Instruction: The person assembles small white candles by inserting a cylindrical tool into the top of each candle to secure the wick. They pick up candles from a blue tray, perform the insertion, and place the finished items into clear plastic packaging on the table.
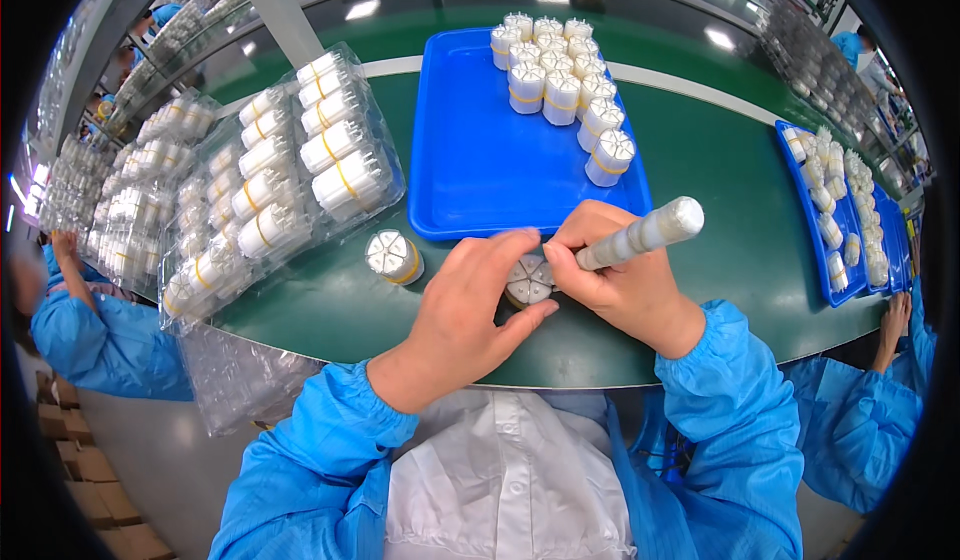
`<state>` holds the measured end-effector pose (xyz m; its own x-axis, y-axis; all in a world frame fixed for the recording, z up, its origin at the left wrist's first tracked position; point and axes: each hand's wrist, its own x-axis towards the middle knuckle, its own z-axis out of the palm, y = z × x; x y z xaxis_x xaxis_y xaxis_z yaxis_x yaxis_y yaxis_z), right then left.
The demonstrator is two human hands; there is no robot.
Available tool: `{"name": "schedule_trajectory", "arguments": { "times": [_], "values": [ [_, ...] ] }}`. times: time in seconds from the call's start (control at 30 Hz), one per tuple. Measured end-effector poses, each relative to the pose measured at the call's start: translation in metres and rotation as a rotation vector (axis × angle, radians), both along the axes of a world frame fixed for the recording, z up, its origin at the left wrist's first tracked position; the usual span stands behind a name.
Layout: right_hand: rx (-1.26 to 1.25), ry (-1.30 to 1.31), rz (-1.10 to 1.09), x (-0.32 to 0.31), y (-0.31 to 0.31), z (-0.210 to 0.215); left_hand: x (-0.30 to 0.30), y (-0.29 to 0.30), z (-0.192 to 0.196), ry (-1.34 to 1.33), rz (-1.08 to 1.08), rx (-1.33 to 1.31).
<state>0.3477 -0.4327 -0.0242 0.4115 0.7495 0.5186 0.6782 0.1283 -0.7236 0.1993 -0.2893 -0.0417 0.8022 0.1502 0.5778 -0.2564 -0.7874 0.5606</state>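
Note:
My left hand (455, 305) curls its fingers and thumb around a round bundle (527, 282) of white wedge-shaped pieces, which stands on the green table near its front edge. In my right hand (635, 285) is a thick pen-like tool with a pale, wrapped-looking handle (645, 235), slanting up to the right. Its tip points at the bundle's right side, but my fingers hide it. A second bundle (394, 257), bound with a yellow band, stands upright just left of my left hand.
Beyond my hands lies a blue tray (465, 150) with several banded bundles (560, 95) at its right. Clear plastic trays (385, 185) of bundles fill the left. More blue trays (835, 250) sit at right. Co-workers' blue sleeves (110, 340) show on both sides.

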Motion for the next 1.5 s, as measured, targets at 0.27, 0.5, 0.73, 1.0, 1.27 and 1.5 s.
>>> {"name": "schedule_trajectory", "arguments": {
  "times": [0.27, 0.5, 0.73, 1.0, 1.27, 1.5],
  "values": [
    [0.017, 0.11, -0.012, 0.006, -0.003, 0.004, -0.004, 0.0, -0.004, 0.025, -0.08, -0.152],
    [-0.061, 0.196, -0.007, -0.002, 0.0, 0.003, -0.003, -0.001, 0.004, 0.025, -0.061, -0.077],
    [0.039, 0.507, -0.091, 0.009, -0.002, 0.011, -0.007, 0.004, 0.003, 0.082, -0.058, -0.093],
    [0.033, 0.162, -0.112, 0.009, -0.001, 0.001, -0.079, 0.018, 0.043, 0.201, 0.058, 0.056],
    [-0.025, 0.011, -0.067, 0.0, 0.003, 0.0, -0.08, 0.051, 0.051, 0.306, 0.445, 0.311],
    [-0.062, -0.038, -0.109, 0.003, 0.001, -0.006, -0.071, 0.073, 0.039, 0.171, 0.396, 0.305]
  ]
}}
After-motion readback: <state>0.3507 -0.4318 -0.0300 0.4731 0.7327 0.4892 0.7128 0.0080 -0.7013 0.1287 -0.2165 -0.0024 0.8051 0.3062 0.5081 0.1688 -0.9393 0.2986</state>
